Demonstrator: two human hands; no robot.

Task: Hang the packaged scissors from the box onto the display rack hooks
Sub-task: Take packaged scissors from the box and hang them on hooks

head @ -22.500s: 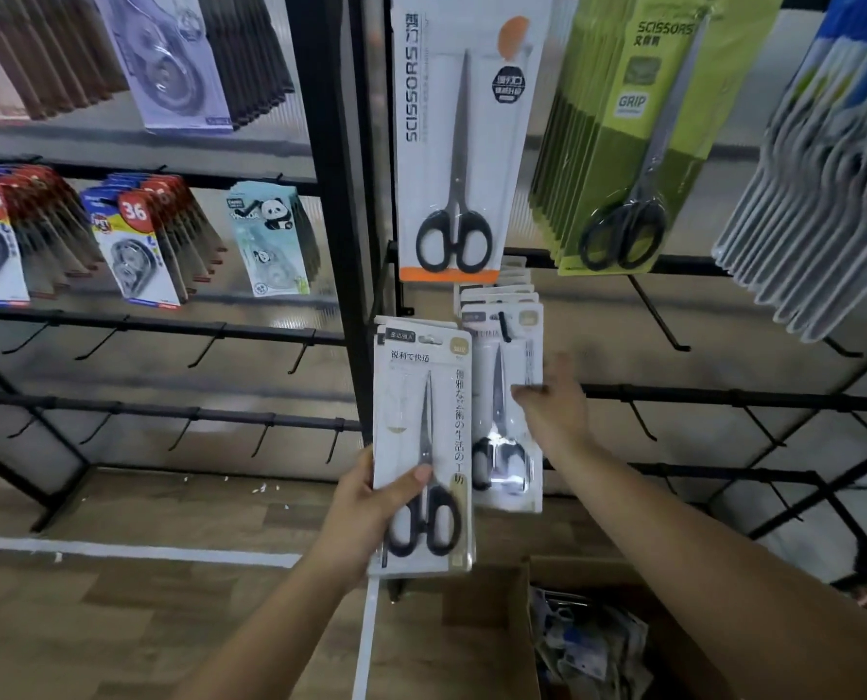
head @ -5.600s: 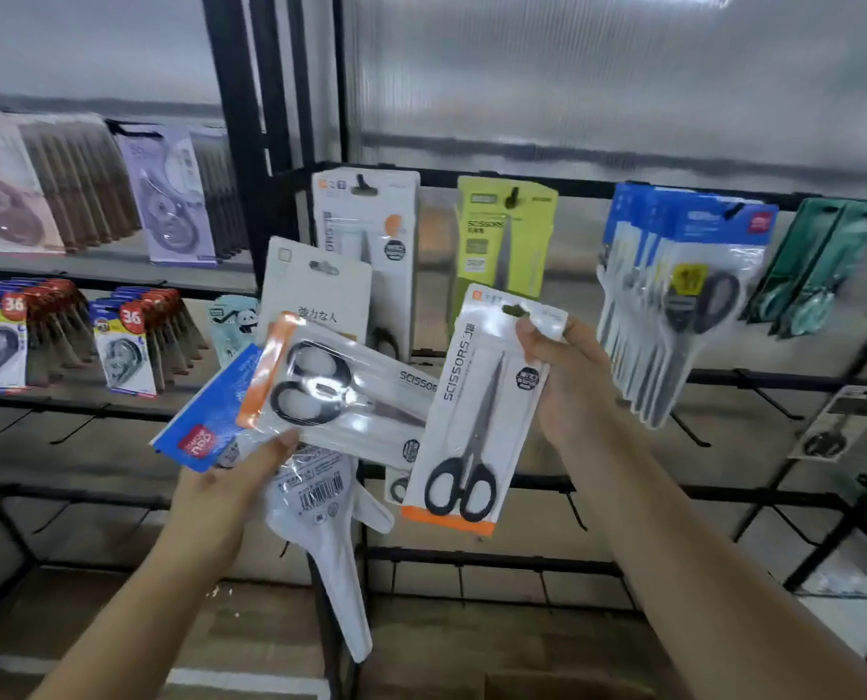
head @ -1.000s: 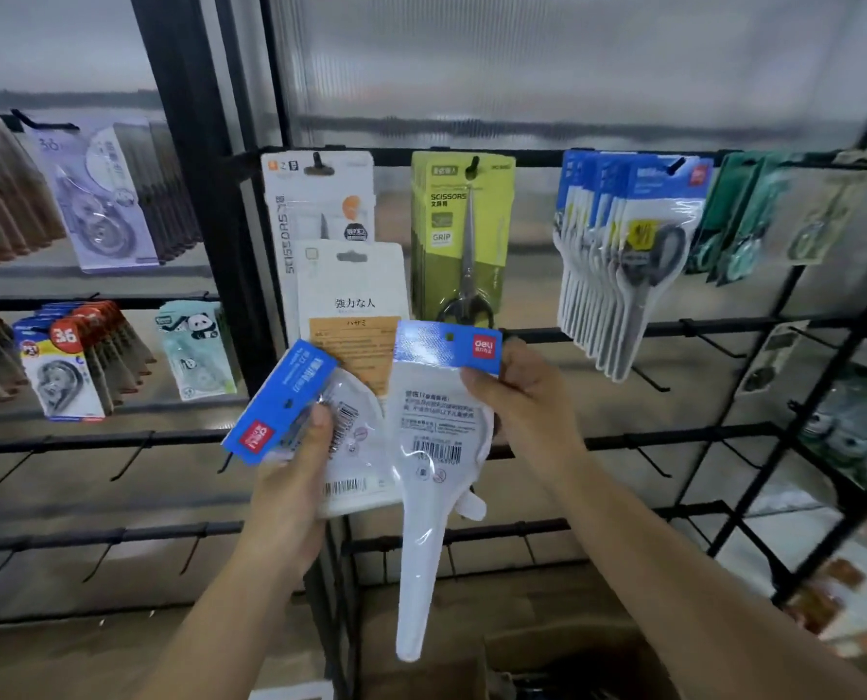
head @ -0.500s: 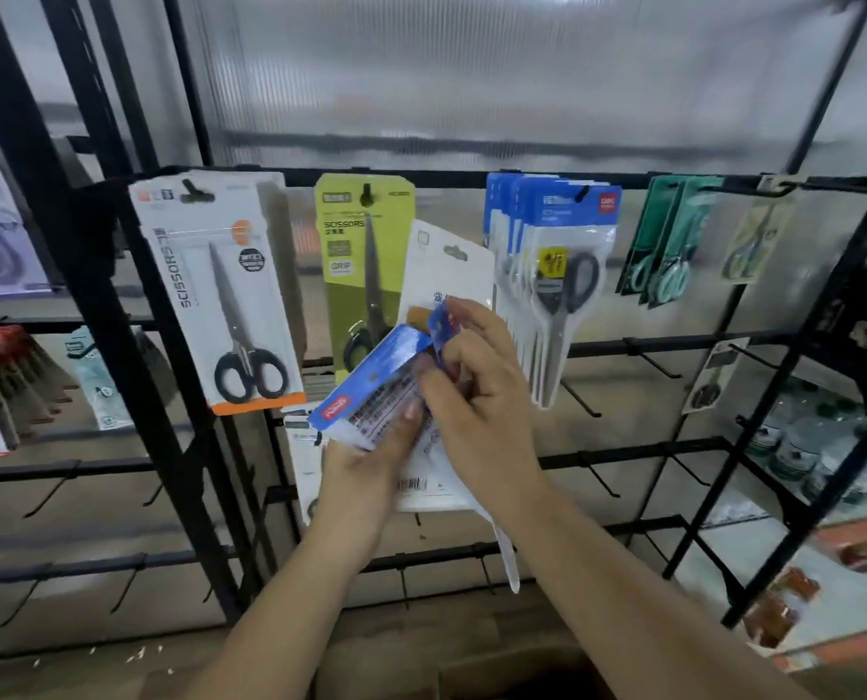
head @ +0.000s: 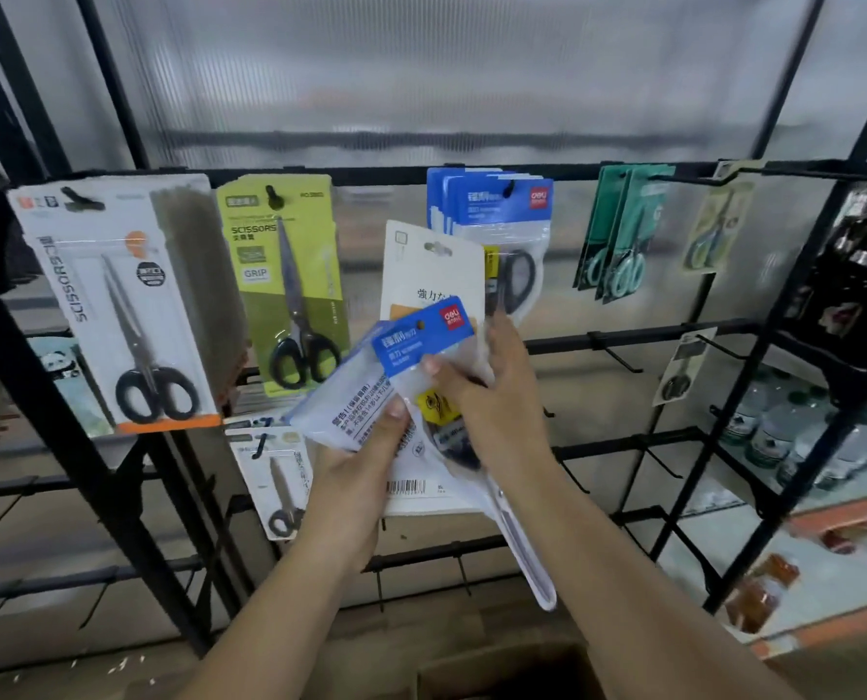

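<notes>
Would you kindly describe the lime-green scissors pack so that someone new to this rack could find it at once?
Start at the black top rail of the display rack and look at the packs hanging from it. The lime-green scissors pack hangs second from the left, between the white orange-edged pack and the blue-topped packs. It alone is lime green, marked GRIP, with black-handled scissors.

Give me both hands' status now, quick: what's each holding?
Left hand: grips the stack of packs, thumb on a blue-topped scissors pack.
Right hand: pinches the front blue-topped pack, fingers curled round it.
</notes>
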